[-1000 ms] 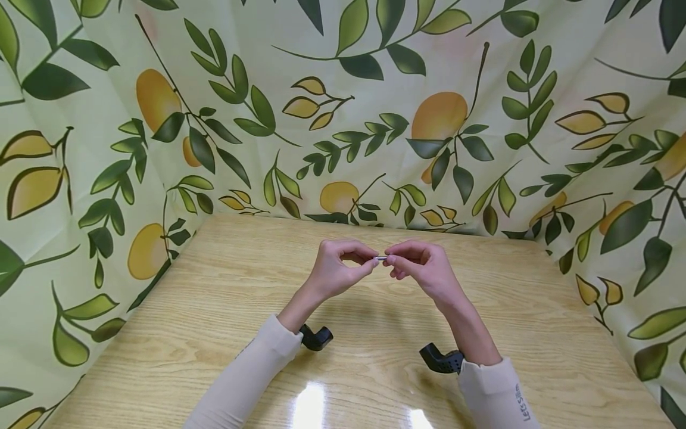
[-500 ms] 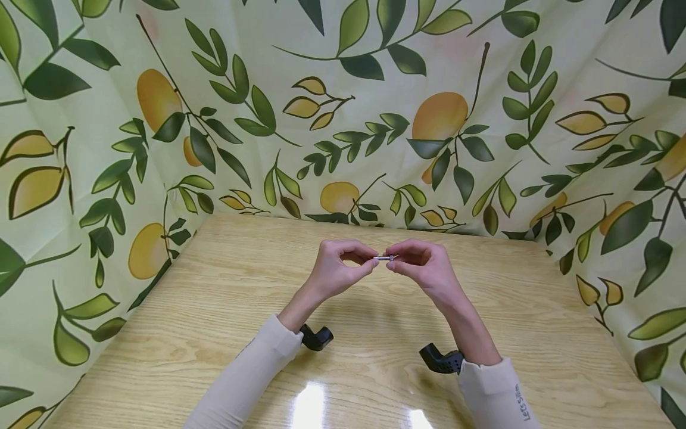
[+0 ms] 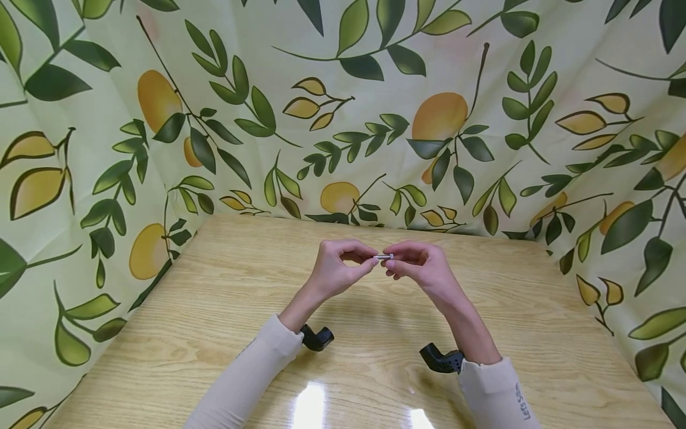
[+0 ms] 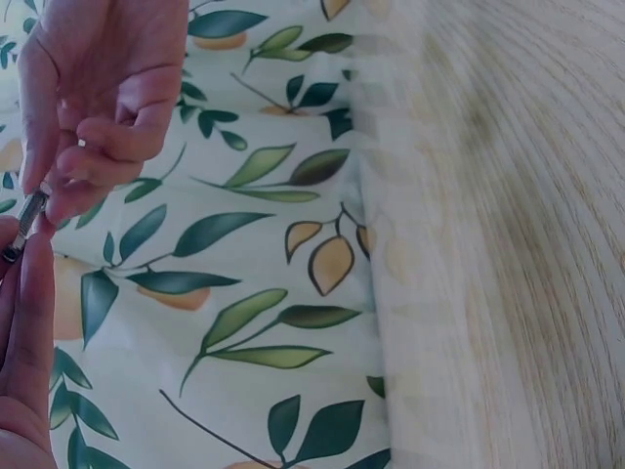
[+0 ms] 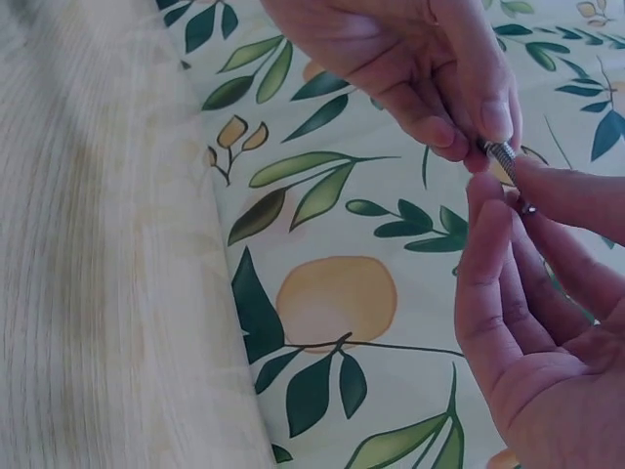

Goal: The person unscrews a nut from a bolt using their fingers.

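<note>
A small threaded metal bolt [image 3: 383, 257] spans the short gap between both hands, above the table. My left hand [image 3: 341, 269] pinches one end of it between thumb and fingertips. At the other end, thumb and fingers of my right hand [image 3: 423, 269] close round a wider part. Whether that part is the head or a nut cannot be told. In the right wrist view the threads of the bolt [image 5: 502, 154] show between the two thumbs. The left wrist view catches the bolt [image 4: 32, 209] at its left edge, with fingertips covering both ends.
The wooden table [image 3: 241, 333] lies below both hands. A cloth printed with leaves and fruit [image 3: 354, 149] hangs along its back and both sides. Black wrist mounts [image 3: 318, 338] stick out from both sleeves.
The left hand stays in place. The right fingers first covered more of the bolt, then parted and slid back to the right, and now close round its wider end again.
</note>
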The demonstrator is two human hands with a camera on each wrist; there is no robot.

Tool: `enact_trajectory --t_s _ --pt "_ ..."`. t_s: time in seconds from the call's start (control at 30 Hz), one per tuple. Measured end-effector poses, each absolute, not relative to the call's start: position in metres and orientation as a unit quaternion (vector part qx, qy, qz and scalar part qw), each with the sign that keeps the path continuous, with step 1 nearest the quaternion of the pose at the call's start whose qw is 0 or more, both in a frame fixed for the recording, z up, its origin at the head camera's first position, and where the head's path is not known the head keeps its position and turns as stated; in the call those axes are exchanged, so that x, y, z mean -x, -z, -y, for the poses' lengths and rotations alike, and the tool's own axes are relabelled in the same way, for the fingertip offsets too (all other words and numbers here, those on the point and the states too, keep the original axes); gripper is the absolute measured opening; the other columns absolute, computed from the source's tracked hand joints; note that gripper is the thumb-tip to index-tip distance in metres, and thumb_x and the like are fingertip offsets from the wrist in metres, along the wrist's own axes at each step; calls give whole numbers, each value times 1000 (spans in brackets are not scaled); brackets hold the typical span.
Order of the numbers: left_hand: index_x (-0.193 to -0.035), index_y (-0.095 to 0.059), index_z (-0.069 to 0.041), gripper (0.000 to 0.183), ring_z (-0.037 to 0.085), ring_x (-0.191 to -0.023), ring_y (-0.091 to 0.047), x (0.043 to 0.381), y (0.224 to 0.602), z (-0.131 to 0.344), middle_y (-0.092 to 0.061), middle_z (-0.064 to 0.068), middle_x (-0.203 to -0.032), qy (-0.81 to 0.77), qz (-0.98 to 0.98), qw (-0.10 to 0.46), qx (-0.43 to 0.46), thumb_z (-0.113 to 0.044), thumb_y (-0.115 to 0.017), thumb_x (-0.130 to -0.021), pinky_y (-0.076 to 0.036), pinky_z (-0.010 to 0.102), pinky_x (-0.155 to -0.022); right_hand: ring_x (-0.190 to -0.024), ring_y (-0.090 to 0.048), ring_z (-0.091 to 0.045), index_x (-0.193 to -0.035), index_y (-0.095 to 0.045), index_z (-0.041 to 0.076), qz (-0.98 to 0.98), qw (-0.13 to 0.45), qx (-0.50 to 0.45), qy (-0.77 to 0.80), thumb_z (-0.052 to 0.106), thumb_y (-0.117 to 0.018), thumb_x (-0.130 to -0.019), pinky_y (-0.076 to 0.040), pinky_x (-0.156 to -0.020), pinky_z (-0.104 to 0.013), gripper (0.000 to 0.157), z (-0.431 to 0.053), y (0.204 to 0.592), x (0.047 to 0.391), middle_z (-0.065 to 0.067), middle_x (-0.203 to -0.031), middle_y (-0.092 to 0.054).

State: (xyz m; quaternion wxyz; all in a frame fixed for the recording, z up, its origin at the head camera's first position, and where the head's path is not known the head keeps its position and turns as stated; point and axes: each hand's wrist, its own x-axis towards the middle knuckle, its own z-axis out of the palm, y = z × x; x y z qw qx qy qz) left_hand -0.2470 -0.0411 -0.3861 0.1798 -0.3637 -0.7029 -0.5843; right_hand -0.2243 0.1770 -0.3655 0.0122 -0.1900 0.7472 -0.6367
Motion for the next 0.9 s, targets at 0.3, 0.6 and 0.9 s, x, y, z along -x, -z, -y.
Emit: enact_trajectory --t_s 0.3,0.6,0.9 --pt "-91 -80 -1 6 12 -75 -76 246 385 41 -80 12 -86 569 706 190 375 1 -79 -85 -65 27 -69 -79 -74 -12 -121 -65 -13 -746 23 184 639 12 -66 -101 -64 -74 -28 32 -177 366 224 4 -90 -77" --pt "-90 -80 -1 7 12 -73 -75 247 387 40 -79 12 -85 576 703 185 374 2 -79 -84 -65 28 -67 -84 -73 -15 -119 -68 -12 -750 0 183 636 6 -72 -96 -62 -79 -27 30 -177 366 223 5 -95 -77" --pt "-91 -80 -2 6 10 -73 -75 248 387 41 -79 12 -86 581 710 175 358 1 -79 -85 -65 29 -67 -92 -74 -8 -117 -69 -11 -739 -23 193 645 3 -75 -92 -62 -84 -23 29 -175 364 222 11 -100 -77"
